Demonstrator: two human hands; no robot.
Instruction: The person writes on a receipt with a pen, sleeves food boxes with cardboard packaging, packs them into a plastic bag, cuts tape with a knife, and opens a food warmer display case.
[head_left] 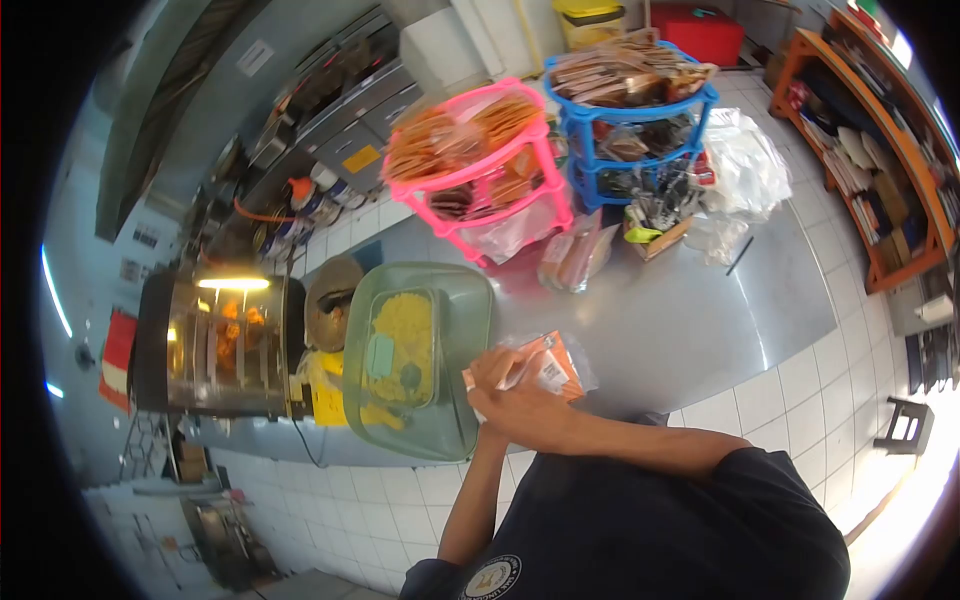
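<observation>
Both hands are together over an orange-and-white printed paper packet at the front edge of the metal table. My left hand is closed on the packet's left side, its fingers bent. My right hand crosses in front of the left wrist and is closed at the packet's near edge; its fingertips are partly hidden. Clear plastic lies beside the packet. Just left of my hands is a green translucent tub, with a smaller container of yellow shredded food and a pale green piece inside.
A pink rack and a blue rack hold many packets on the metal table. Plastic bags lie at the right rack. A lit glass display warmer stands left. An orange shelf is far right.
</observation>
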